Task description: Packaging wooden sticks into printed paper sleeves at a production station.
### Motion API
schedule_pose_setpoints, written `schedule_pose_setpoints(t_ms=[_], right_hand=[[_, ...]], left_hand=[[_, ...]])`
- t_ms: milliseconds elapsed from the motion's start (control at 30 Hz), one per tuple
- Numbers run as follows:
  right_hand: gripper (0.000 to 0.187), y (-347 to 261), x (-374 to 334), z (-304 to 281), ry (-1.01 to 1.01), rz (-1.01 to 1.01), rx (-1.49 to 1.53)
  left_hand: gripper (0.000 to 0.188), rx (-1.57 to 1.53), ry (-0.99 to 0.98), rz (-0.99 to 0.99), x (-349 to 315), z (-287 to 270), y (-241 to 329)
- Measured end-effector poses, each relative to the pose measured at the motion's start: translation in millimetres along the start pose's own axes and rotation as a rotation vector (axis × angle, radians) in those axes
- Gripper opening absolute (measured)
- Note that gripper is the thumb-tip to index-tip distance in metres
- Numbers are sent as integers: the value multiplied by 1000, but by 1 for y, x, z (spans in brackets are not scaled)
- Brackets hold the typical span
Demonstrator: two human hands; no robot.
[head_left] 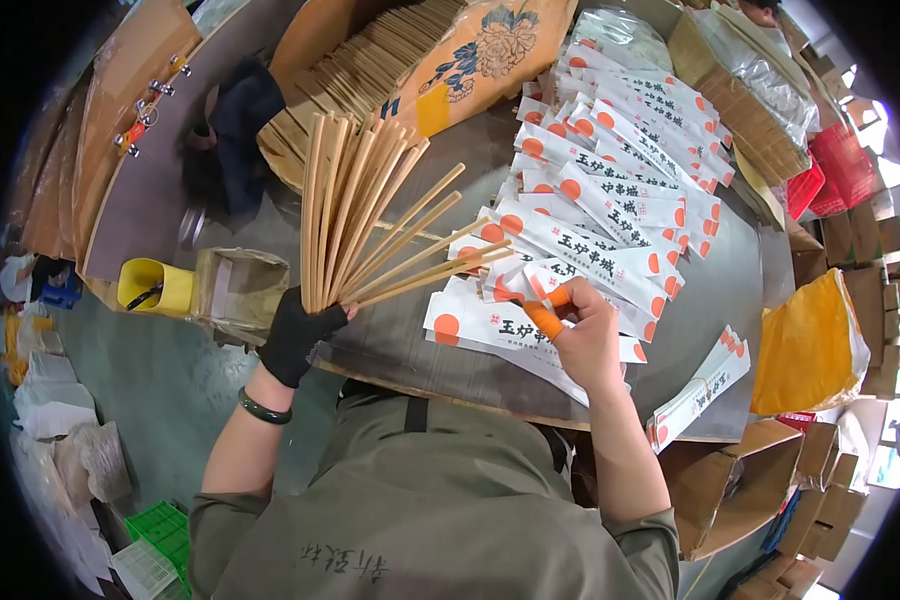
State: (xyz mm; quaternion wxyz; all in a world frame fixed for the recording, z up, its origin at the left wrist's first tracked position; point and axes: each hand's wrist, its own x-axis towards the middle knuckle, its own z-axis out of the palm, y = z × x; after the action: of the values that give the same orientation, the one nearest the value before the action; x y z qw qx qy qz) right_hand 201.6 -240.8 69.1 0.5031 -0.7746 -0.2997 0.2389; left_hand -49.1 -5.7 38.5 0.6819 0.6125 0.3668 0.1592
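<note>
My left hand (302,335), in a black fingerless glove, is closed round the lower ends of a fan of wooden chopsticks (342,215). Their upper ends spread away from me, and a few lean out to the right. Orange covers sit on fingertips of my right hand (582,335), which pinches a white paper chopstick sleeve (518,284) with orange marks. The tips of the rightmost chopsticks lie close to this sleeve; whether any is inside it I cannot tell. Beneath and beyond spreads a heap of similar sleeves (610,200) with orange dots and dark print.
A large carton of chopsticks (390,55) with a flower-printed flap stands at the table's back. A yellow container (165,285) and a small open box (240,285) adjoin its left edge. Banded sleeves (705,385) lie at the right, near an open cardboard box (740,480) below.
</note>
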Motion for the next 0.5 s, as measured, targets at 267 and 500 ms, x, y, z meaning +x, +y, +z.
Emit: schedule_pose_setpoints(t_ms=[267,500], right_hand=[[17,-17,0,-17,-87,-39,-102],[14,-27,1,-5,-16,-738,-581]], left_hand=[[37,327,-48,146,4,-14,14],[32,450,-122,348,17,-1,28]])
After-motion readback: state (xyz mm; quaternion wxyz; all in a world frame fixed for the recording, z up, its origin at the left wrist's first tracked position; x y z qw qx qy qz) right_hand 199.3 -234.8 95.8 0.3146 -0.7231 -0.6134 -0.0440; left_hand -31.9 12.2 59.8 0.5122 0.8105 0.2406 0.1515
